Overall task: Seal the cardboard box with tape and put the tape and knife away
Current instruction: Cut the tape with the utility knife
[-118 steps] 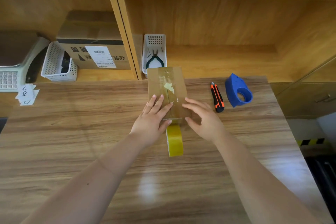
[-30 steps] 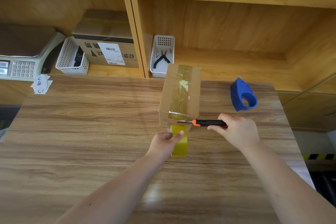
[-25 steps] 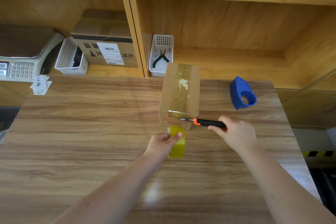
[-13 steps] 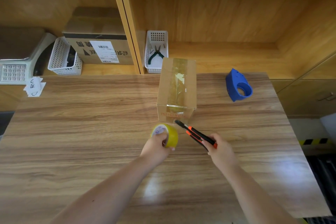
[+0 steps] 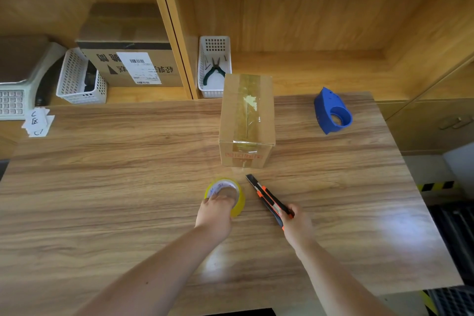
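Knife (image 5: 268, 199) clasped at its rear in the right hand (image 5: 297, 226), blade slanting up-left toward the box (image 5: 246, 120); left hand (image 5: 215, 213) grips the tape (image 5: 237, 200) just beside it, both near the box's front end, dispenser (image 5: 332, 114) far right

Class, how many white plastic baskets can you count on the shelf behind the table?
2. One basket sits left of the divider, beside the labelled carton; the other basket, holding pliers, stands right of it. Others may lie out of view.
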The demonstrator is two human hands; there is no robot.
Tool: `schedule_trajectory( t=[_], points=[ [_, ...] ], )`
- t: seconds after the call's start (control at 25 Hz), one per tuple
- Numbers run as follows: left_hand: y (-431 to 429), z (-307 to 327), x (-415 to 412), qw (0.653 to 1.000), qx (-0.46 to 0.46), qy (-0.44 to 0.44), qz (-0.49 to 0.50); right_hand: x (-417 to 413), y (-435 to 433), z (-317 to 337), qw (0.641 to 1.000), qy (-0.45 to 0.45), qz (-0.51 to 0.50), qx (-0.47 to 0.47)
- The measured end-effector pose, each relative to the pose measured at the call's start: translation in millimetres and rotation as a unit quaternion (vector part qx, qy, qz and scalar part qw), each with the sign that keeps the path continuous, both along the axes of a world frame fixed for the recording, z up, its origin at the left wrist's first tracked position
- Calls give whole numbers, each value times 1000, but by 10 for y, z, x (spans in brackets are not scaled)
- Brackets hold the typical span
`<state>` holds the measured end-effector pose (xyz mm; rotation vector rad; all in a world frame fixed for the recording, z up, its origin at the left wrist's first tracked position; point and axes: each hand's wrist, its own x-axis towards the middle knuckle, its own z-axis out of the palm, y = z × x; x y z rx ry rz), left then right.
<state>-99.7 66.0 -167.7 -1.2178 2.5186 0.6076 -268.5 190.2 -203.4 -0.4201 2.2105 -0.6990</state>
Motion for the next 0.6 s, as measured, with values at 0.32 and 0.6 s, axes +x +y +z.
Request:
schedule_trajectory(
  t=[0.32,0.6],
  points=[
    [-20,14,-42,999,5,-23,-37,-13,-25,-4,999,31,-7,6],
    [54,8,-124,999,27,-26,-32,-23,2,13,998,60,26,7]
  ],
)
